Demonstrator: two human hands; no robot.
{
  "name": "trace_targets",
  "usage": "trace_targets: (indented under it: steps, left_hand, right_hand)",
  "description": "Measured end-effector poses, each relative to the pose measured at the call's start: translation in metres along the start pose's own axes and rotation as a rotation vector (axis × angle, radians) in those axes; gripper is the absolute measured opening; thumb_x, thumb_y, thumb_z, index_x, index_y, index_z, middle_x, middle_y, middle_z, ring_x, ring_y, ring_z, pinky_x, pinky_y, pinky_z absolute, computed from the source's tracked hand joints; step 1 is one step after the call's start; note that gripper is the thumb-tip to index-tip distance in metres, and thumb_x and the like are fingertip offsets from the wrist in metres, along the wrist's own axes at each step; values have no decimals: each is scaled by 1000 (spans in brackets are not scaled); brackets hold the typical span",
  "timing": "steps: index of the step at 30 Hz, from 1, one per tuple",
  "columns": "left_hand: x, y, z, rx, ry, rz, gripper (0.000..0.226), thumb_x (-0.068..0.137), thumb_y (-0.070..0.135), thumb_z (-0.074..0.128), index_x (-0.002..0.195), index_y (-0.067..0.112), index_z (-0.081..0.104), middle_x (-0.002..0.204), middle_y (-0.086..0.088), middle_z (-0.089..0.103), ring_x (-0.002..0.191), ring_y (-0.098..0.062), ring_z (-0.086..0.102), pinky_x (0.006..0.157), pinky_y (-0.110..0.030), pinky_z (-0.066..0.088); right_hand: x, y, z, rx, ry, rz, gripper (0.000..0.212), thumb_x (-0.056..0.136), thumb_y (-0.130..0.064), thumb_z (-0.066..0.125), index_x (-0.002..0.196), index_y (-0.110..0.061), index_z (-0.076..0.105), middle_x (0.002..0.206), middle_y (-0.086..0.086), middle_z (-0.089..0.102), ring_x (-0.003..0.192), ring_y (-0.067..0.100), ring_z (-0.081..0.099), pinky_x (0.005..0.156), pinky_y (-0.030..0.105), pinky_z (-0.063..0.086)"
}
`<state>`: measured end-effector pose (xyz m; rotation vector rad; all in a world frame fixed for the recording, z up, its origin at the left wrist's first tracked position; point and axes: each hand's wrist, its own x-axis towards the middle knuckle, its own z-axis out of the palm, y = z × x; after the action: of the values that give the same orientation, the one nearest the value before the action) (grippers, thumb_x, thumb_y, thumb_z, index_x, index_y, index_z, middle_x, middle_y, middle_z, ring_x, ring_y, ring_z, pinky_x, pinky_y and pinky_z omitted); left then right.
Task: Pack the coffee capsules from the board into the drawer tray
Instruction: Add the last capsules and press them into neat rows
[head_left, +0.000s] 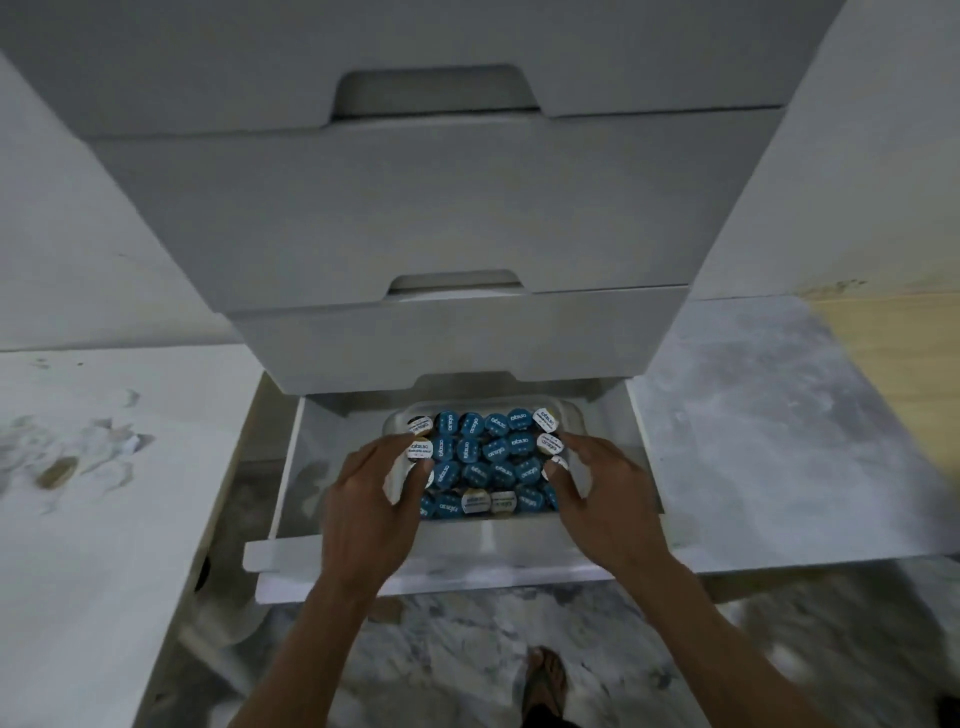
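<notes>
Inside the open bottom drawer of the white drawer cabinet (441, 218), a clear plastic rectangular tray (574, 415) is seated toward the rear centre of the drawer floor. The tray is filled with round foil-topped coffee capsules (480, 460), laid lid-up in close rows that touch one another. Most lids are blue with white lettering; a smaller number are white or gold-edged with dark lettering, and these are found along the left edge, the right edge and the front edge of the tray. One short word is printed on each lid, but it is too blurred to be read with certainty. Smaller lines of print under the word on the white lids cannot be read.

The white open drawer (291, 467) is pulled fully forward, with its front panel nearest the camera. Two closed drawers with recessed cut-out handles are stacked above it.

The left hand (371, 499) is placed at the left edge of the tray, with its fingers curled over the rim and its fingertips (415, 480) resting among the capsules at that side. The right hand (602, 488) is placed at the right edge in mirror fashion, with its fingers bent over the rim onto the outer capsules. The tray is thus held between both hands.

A grey marbled floor (753, 415) is seen around the cabinet, and a sandalled foot (545, 680) is visible at the bottom edge of the view.
</notes>
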<state>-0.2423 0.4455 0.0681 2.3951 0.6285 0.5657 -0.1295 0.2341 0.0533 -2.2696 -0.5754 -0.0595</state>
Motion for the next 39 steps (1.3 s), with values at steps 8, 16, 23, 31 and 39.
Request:
trace_targets:
  steps: [8, 16, 23, 31, 39]
  left_hand:
    - [-92, -28, -42, 15, 71, 91, 39, 92, 36, 60, 124, 13, 62, 126, -7, 63, 117, -22, 57, 99, -33, 45]
    - [-110, -38, -25, 198, 22, 136, 60, 96, 49, 41, 147, 17, 34, 153, -8, 36, 139, -26, 34, 111, -45, 32]
    - [-95, -42, 20, 451, 35, 147, 70, 99, 51, 30, 155, 20, 4, 163, -7, -1, 150, -26, -4, 121, -50, 0]
    - [-104, -81, 74, 521, 245, 140, 76, 95, 49, 42, 155, 18, 7, 162, -13, 1, 149, -36, -2, 118, -57, 2]
    - [-77, -92, 90, 522, 327, 175, 79, 96, 52, 42, 154, 18, 0, 161, -17, 1, 148, -38, -3, 118, -59, 0]
  right_hand:
    - [-105, -36, -1, -33, 31, 19, 39, 92, -25, 63, 130, -16, 59, 129, 3, 60, 119, 20, 55, 97, 25, 41]
    - [-129, -38, 19, -169, 143, -58, 47, 94, -36, 50, 136, -15, 53, 143, 9, 49, 129, 27, 46, 101, 46, 46]
    - [-110, -9, 44, -461, 181, -26, 63, 98, -46, 33, 155, -21, 17, 163, 4, 10, 150, 24, 2, 118, 58, 9]
    - [-104, 40, 81, -571, 263, -121, 69, 97, -47, 34, 155, -20, 10, 163, 9, -1, 150, 33, -3, 114, 66, 2]
    - [-74, 54, 107, -569, 423, -161, 67, 98, -47, 40, 154, -21, 13, 161, 13, 6, 148, 38, 3, 112, 69, 6]
